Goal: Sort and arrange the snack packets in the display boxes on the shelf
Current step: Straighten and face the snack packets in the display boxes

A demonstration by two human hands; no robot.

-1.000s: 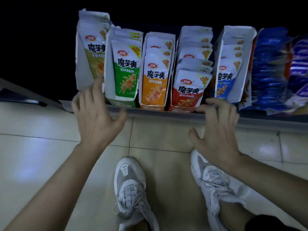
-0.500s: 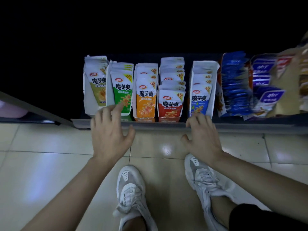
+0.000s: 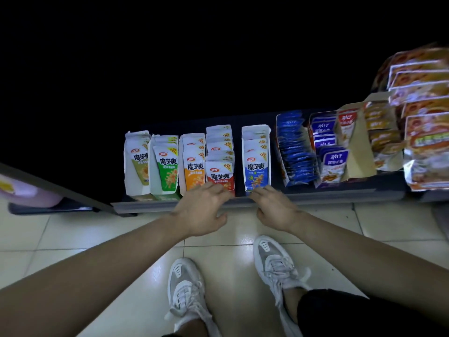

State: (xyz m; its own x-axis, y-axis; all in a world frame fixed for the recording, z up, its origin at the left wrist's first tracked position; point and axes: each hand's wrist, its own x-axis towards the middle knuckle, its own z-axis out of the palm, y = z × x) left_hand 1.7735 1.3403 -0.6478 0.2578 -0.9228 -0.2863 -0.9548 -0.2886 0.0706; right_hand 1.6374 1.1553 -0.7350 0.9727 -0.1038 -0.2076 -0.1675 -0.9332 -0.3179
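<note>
Left hand point(image 3: 204, 210) and right hand point(image 3: 275, 209) are loosely curled and grip nothing. They touch the red packets point(image 3: 220, 176) and blue packets point(image 3: 256, 171) just beyond them, apparently squaring both rows against the shelf point(image 3: 328, 197) edge.

We're at the shelf edge point(image 3: 328, 197): our left hand point(image 3: 202, 210) touches the foot of the red packets point(image 3: 220, 175), our right hand point(image 3: 273, 207) the blue box point(image 3: 243, 164), with a gap between those two. The orange box point(image 3: 193, 172), green box point(image 3: 166, 172) and olive box point(image 3: 128, 171) stand further left.
</note>
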